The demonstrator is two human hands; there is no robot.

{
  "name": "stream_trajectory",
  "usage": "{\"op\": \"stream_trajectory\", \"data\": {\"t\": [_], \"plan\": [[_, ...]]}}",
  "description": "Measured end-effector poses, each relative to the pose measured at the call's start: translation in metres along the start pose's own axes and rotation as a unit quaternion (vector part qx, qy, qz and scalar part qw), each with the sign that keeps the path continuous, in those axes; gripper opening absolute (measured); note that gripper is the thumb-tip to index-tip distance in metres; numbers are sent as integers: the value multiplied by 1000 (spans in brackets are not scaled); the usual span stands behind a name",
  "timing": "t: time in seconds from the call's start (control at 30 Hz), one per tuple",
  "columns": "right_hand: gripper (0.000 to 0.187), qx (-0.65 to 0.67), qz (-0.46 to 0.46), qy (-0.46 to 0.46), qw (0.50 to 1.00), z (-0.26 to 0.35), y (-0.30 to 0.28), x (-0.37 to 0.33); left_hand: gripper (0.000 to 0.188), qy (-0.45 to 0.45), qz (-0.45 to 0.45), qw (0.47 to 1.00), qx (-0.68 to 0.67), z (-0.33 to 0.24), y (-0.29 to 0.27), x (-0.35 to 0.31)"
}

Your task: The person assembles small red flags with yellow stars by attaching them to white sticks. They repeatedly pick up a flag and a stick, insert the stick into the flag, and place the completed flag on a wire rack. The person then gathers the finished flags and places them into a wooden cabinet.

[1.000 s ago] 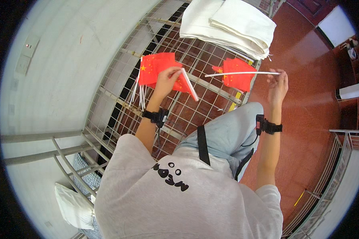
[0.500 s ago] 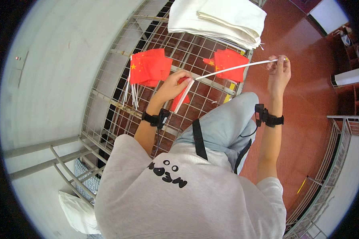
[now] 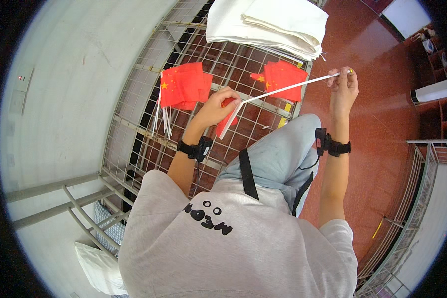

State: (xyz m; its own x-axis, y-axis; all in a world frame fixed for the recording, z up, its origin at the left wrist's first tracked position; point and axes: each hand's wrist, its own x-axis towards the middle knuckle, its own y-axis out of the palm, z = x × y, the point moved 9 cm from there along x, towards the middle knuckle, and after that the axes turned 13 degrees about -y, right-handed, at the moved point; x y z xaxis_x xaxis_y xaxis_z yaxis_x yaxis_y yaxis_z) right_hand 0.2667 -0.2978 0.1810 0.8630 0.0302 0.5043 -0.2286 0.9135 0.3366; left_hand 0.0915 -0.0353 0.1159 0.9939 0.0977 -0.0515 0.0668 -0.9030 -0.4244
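My left hand (image 3: 217,108) pinches a small red flag (image 3: 226,125) by the upper end of its white sleeve edge. From that end a thin white flagpole (image 3: 295,86) runs up to the right. Its far tip, which is yellow, sits in the closed fingers of my right hand (image 3: 343,89). How deep the pole reaches into the sleeve is hidden by my left fingers. To the left lies a pile of red flags with yellow stars (image 3: 185,85) on white sticks. Beyond the pole is another stack of red flags (image 3: 287,79), with no sticks visible.
Everything rests on a metal grid bed frame (image 3: 149,107). Folded white cloth (image 3: 278,25) lies at its far end. A pale wall (image 3: 79,89) runs along the left, a red floor (image 3: 372,119) along the right. My bent leg (image 3: 283,144) is close to the right-hand stack.
My right hand and the pole's tip have shifted slightly to the left. The flag in my left hand has moved a little to the right; both grips look the same.
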Motion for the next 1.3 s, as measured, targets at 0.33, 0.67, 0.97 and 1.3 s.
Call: {"op": "stream_trajectory", "data": {"t": [0.33,0.67,0.97,1.3], "plan": [[19,-63,77,18,995,17,35,11,9,39,37,998,43,-11,30,3],[23,-133,304,53,942,-33,129,-68,14,3,-41,998,-56,-12,28,26],[48,-181,428,29,885,-38,156,-107,17,-46,-152,980,-120,-4,-12,32],[29,-189,381,97,900,-82,153,-124,22,-73,-146,976,-147,-4,-10,37]]}}
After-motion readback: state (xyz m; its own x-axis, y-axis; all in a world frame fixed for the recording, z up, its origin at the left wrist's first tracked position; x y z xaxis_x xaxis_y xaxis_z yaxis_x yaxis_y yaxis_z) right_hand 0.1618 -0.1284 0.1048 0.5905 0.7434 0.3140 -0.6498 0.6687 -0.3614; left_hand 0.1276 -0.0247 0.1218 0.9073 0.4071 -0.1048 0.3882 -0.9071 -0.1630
